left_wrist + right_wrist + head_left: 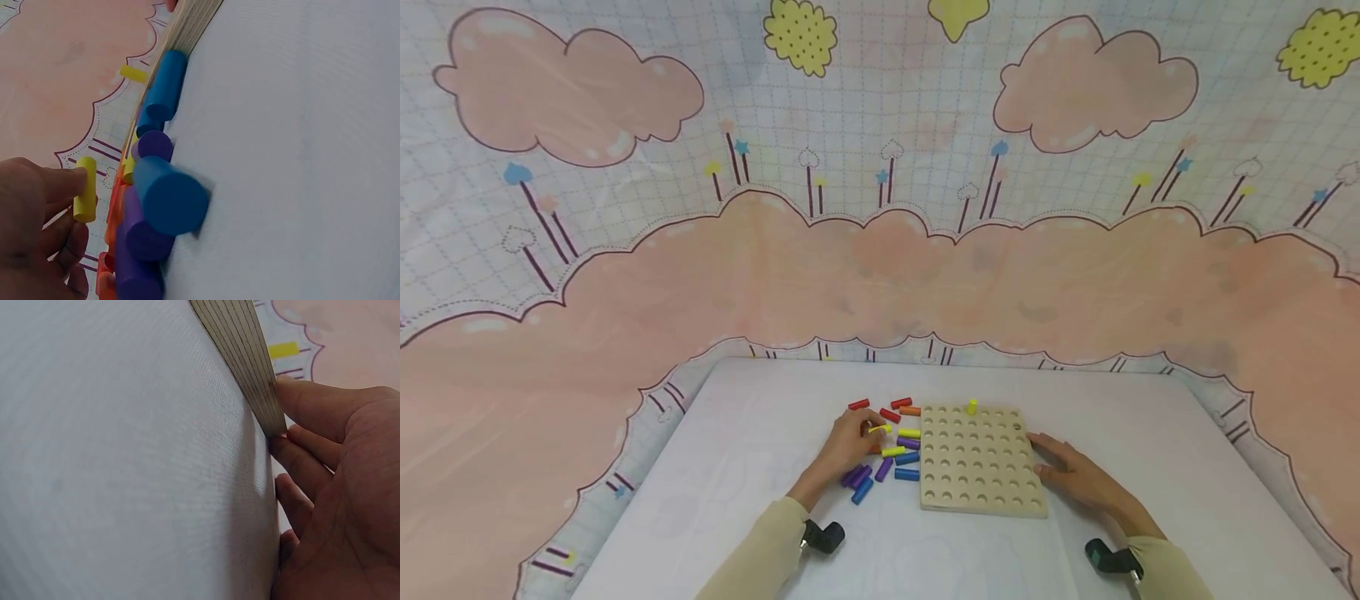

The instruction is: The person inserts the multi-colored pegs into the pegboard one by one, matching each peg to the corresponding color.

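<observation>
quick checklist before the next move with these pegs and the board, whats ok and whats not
1. Held yellow peg secure: ok, pinched by the left hand.
2. Held peg upright: not ok, it lies roughly level.
3. Board attended: ok, the right hand touches its right edge.
4. Open holes available: ok, nearly all look unfilled.
5. Loose pegs well clear of the board: not ok, several lie right by its left edge.
6. Peg fits hole snugly: cannot tell.

L hand [847,442] pinches w/ fingers curled; R hand [1081,475] angles inward, fingers prob. relaxed.
</observation>
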Tool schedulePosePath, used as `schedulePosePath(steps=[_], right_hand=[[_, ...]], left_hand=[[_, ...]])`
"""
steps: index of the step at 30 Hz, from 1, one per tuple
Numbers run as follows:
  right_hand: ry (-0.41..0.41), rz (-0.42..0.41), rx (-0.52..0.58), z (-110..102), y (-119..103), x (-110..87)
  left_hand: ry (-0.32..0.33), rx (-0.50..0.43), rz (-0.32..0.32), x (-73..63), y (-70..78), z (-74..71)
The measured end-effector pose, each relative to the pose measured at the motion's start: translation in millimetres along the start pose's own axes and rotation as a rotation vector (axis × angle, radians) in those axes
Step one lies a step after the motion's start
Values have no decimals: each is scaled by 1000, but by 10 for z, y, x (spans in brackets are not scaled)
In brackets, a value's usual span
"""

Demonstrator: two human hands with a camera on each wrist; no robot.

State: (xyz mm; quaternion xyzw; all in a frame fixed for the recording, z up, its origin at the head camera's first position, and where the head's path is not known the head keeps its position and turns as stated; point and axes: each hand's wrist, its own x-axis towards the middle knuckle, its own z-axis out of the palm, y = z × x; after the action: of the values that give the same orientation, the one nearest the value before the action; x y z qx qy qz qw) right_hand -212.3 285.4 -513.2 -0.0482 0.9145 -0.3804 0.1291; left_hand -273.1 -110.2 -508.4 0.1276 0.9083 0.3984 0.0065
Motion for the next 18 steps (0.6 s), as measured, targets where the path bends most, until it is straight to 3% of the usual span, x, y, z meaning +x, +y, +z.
schedulePosePath(steps=[5,18], right_hand=[[-4,-3,10,-6,17,14],[7,-43,-3,-5,-5,-10]], left_hand=[[-28,-82,-36,-5,28,-22],[-53,-232,-27,30,168,-70]])
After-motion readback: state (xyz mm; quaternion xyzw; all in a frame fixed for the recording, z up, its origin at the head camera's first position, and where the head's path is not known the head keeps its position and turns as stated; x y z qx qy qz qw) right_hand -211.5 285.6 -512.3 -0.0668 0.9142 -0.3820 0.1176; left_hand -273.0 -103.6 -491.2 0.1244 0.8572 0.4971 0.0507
